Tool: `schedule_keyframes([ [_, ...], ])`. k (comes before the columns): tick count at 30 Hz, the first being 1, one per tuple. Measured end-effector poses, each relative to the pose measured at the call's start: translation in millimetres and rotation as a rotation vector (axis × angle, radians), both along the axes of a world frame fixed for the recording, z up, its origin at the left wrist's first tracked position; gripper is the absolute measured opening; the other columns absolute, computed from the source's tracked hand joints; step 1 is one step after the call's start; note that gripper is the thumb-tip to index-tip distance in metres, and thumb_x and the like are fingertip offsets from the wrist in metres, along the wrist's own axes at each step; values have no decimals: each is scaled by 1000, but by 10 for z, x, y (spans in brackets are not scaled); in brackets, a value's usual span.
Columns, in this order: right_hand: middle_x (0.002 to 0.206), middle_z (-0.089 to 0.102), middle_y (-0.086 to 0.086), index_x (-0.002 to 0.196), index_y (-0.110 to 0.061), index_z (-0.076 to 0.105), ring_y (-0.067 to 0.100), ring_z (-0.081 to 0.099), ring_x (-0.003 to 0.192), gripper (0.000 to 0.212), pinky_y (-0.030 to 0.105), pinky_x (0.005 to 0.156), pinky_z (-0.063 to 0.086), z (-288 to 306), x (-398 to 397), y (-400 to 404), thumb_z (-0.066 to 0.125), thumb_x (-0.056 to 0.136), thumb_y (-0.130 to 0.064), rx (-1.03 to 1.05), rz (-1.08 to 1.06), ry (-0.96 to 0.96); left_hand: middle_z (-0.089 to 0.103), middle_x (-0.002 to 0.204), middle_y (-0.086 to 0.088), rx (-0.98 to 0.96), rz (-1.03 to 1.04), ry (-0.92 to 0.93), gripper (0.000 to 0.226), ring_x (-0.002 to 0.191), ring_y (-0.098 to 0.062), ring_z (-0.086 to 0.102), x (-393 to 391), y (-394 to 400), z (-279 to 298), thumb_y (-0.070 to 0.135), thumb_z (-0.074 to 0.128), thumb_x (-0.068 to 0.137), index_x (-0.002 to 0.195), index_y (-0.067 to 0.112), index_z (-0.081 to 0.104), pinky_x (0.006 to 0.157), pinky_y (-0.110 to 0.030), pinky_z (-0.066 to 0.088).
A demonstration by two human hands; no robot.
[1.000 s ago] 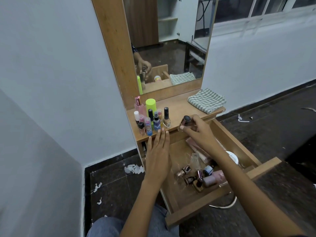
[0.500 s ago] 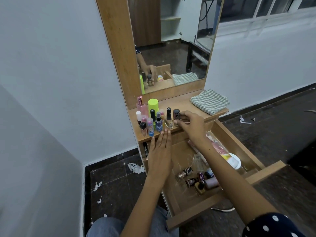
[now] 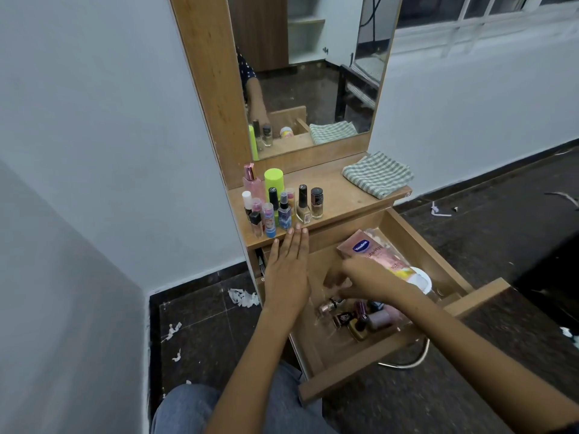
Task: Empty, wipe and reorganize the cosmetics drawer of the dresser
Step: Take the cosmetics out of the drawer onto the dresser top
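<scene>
The wooden dresser's cosmetics drawer [image 3: 369, 355] stands pulled out. Inside lie a pink Vaseline tube [image 3: 372, 252], a white round lid [image 3: 421, 281] and a cluster of small nail polish bottles [image 3: 357, 317] near the front. My right hand [image 3: 360, 278] hangs low inside the drawer just above those bottles, fingers spread and blurred, with nothing visibly held. My left hand [image 3: 288, 270] lies flat, fingers straight, over the drawer's left side at the dresser top's front edge. On the dresser top [image 3: 341, 195] stand several bottles, the rightmost a dark-capped nail polish bottle [image 3: 316, 202].
A folded green checked cloth [image 3: 377, 173] lies on the right end of the dresser top below the mirror [image 3: 310, 73]. White walls close in on the left. Paper scraps [image 3: 242, 297] litter the dark tiled floor. A metal ring [image 3: 407, 360] shows under the drawer.
My right hand set the dark-capped nail polish bottle at the right end of the row on the dresser top, let go, and dropped back into the drawer. My left hand stayed put.
</scene>
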State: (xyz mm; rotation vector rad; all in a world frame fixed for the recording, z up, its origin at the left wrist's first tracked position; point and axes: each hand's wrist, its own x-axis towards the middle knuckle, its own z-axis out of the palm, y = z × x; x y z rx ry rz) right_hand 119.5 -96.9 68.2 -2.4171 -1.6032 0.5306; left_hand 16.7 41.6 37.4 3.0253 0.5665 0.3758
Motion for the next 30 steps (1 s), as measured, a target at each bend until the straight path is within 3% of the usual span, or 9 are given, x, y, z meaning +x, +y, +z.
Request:
schedule_keyframes([
  [2,111,68,-9,115,-24,66,7,62,99,31,10,67,34,-43,-45,37,67,85,-17,-128,98,-102,-24,150,-2,2,13,5,74,136,-12,-23,7,-5,2,20,40,97,148,13,-13,108,-33,-20],
  [5,109,69,-8,112,-27,65,13,64,101,30,24,76,47,-154,-80,142,67,83,-20,-214,166,-203,-23,151,-1,-5,15,16,75,137,-12,-23,5,-13,13,20,40,98,148,14,-16,109,-33,-18],
  [9,111,68,-5,112,-27,65,17,62,103,28,27,75,43,-246,-80,194,64,86,-20,-224,192,-271,-24,149,0,-21,14,19,75,135,-11,-24,5,-8,43,19,40,98,144,15,-19,110,-33,-18],
  [14,109,65,-2,109,-19,63,13,62,98,23,25,84,50,-218,52,75,65,87,-21,49,2,-54,-21,152,0,-54,5,9,74,138,-11,-21,1,-13,81,14,39,97,146,15,-16,108,-32,-19],
  [18,96,64,-6,94,-20,66,11,60,89,20,30,80,52,134,201,40,76,77,-21,410,-328,65,-14,157,-2,-48,10,9,78,145,-15,-11,7,-29,98,14,45,95,149,13,-11,108,-32,-19],
  [22,87,64,-7,97,-17,66,9,63,79,35,24,73,53,297,300,212,84,67,-21,752,-605,171,-14,158,-2,-49,23,27,74,145,-15,-12,6,-43,102,21,40,98,149,14,-13,109,-33,-18],
  [26,90,69,1,103,-11,65,15,67,76,43,33,73,57,279,354,474,84,64,-10,805,-732,135,-19,155,0,-58,18,20,74,142,-13,-18,7,-55,116,22,39,99,144,16,-20,109,-33,-18],
  [30,90,71,-2,101,-12,66,9,65,77,39,16,64,43,276,356,635,84,66,-11,788,-772,102,-20,154,0,-54,21,19,75,143,-13,-16,2,-52,110,23,39,98,144,16,-20,109,-34,-18],
])
